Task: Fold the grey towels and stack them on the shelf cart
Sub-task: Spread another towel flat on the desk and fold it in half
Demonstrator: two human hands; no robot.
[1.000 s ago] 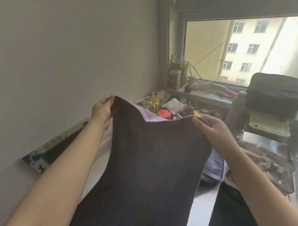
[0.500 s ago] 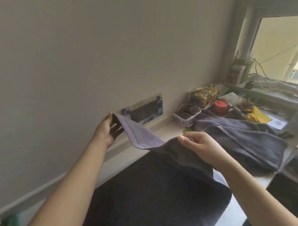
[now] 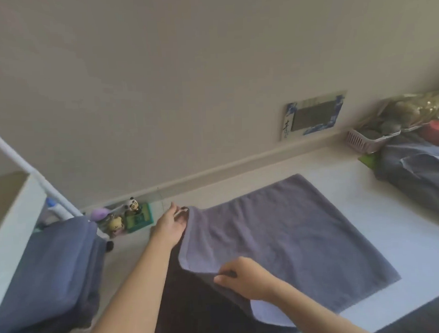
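Grey towel edge pinched by left hand and right hand.

Two hands are in view, the left hand and the right hand. One grey towel lies spread in the middle. One stack of folded towels is at the near left, one heap of unfolded towels at the far right. Three small figurines stand by the wall, and one pink basket is at the far right.
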